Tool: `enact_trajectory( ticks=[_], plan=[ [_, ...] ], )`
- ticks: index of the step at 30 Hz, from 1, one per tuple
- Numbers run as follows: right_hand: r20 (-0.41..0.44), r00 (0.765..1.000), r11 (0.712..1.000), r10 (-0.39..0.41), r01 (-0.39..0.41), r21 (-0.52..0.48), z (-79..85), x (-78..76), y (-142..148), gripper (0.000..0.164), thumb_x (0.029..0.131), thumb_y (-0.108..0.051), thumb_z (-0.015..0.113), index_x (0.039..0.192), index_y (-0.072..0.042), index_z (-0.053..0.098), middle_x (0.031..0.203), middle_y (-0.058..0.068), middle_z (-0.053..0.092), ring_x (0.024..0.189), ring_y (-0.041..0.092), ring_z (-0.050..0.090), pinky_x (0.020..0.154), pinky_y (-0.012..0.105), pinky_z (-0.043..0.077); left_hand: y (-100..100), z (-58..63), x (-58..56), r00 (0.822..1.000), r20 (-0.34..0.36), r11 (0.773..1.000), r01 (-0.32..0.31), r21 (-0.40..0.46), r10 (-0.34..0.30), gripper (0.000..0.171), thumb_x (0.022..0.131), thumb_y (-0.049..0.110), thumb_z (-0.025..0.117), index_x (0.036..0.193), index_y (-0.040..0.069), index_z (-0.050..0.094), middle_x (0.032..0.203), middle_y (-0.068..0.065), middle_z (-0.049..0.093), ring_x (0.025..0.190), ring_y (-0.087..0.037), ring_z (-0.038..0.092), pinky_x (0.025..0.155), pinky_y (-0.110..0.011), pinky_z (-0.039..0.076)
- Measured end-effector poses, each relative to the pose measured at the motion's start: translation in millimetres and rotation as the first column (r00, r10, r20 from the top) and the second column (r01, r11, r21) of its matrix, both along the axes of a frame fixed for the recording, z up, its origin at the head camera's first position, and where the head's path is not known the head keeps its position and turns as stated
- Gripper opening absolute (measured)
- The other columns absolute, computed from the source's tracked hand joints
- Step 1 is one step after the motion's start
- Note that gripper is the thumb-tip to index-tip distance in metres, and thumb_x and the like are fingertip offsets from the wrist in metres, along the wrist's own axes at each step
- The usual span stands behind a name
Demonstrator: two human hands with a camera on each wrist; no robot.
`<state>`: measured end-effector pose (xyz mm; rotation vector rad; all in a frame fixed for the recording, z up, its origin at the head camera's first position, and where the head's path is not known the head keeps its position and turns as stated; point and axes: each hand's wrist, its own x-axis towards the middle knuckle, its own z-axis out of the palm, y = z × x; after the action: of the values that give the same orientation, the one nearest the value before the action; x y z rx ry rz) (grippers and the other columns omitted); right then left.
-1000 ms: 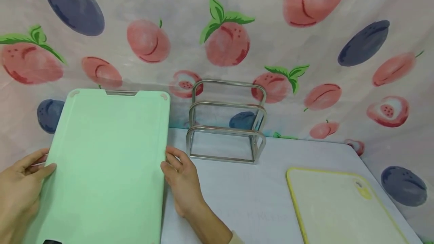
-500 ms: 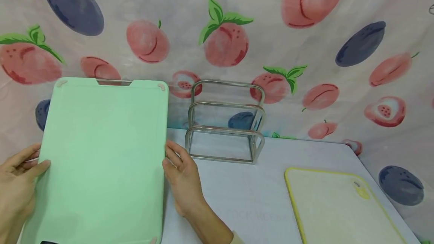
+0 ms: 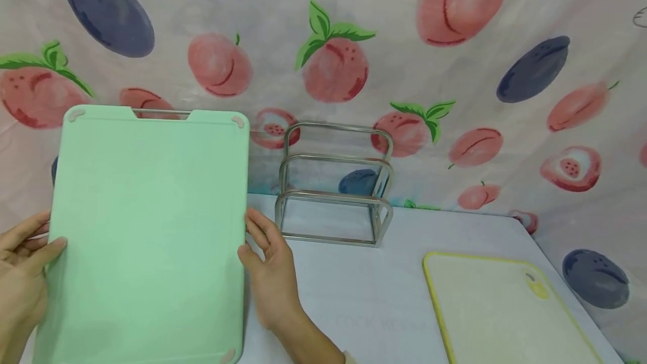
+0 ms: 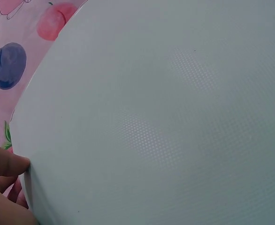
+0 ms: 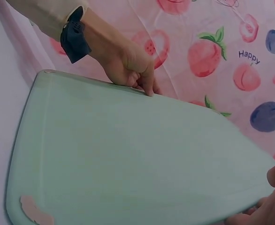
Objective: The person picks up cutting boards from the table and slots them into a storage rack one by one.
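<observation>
Hands [image 3: 275,277] hold green board [image 3: 146,235] | rounded corners, dotted sheen | arched metal rack [image 3: 328,196]

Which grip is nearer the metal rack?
Right. The right grip holds the green board by its right edge, close to the near left corner of the metal rack; the left grip is at the far left edge, across the board.

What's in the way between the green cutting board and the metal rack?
Only the right hand, which pinches the green cutting board on the side nearest the metal rack. Nothing else visible is between them; the yellow-edged cutting board lies farther right.
</observation>
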<state>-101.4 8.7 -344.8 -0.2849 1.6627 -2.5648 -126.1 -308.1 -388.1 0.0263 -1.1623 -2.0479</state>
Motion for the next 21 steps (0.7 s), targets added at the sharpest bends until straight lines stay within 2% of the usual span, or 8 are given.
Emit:
enact_trajectory(
  ticks=[2,8,12,16,21],
  plan=[
    [-0.004,1.0,1.0,0.002,-0.002,-0.006,0.2,0.7,-0.2,0.052,0.092,0.008,0.049,0.139,-0.014,0.047,0.141,-0.001,0.048,0.135,0.013,0.033,0.108,0.04,0.029,-1.4,-0.9,0.8,1.0,0.007,1.0,0.007,-0.013,-0.007,0.042,0.078,-0.032,0.052,0.116,-0.017,0.059,0.095,-0.012,0.062,0.079,-0.014,0.052,0.065,-0.014,0.047],
    [-0.042,0.999,1.0,0.001,-0.002,-0.004,1.2,1.3,1.1,0.05,0.094,0.005,0.049,0.14,-0.012,0.045,0.143,0.0,0.045,0.137,0.013,0.031,0.11,0.042,0.026,-3.2,-1.3,1.5,0.99,-0.097,0.995,0.101,-0.012,-0.102,0.045,0.079,-0.033,0.048,0.122,-0.02,0.051,0.104,-0.016,0.055,0.088,-0.016,0.049,0.072,-0.016,0.045],
    [-0.074,0.997,1.0,-0.01,0.011,0.005,2.7,2.5,1.1,0.049,0.093,0.004,0.051,0.139,-0.014,0.047,0.143,-0.002,0.046,0.136,0.012,0.032,0.111,0.041,0.025,-1.4,0.9,1.9,0.981,-0.141,0.991,0.132,-0.005,-0.132,0.045,0.08,-0.032,0.047,0.123,-0.02,0.05,0.105,-0.016,0.054,0.089,-0.017,0.048,0.073,-0.017,0.044],
    [-0.102,0.995,1.0,-0.022,0.024,0.014,4.2,5.1,0.4,0.05,0.092,0.004,0.051,0.139,-0.014,0.047,0.143,-0.003,0.045,0.135,0.012,0.033,0.11,0.037,0.028,1.7,4.9,3.0,0.987,-0.122,0.995,0.102,0.004,-0.101,0.043,0.081,-0.031,0.047,0.122,-0.018,0.052,0.105,-0.015,0.052,0.089,-0.016,0.045,0.071,-0.015,0.04],
    [-0.148,0.989,0.999,-0.027,0.03,0.014,4.3,6.9,-0.1,0.05,0.092,0.005,0.051,0.139,-0.013,0.048,0.143,-0.002,0.045,0.136,0.012,0.033,0.111,0.042,0.025,0.9,4.7,3.4,0.989,-0.127,0.997,0.072,-0.03,-0.075,0.042,0.083,-0.028,0.048,0.123,-0.018,0.052,0.104,-0.015,0.053,0.089,-0.016,0.044,0.071,-0.015,0.038]
  ],
)
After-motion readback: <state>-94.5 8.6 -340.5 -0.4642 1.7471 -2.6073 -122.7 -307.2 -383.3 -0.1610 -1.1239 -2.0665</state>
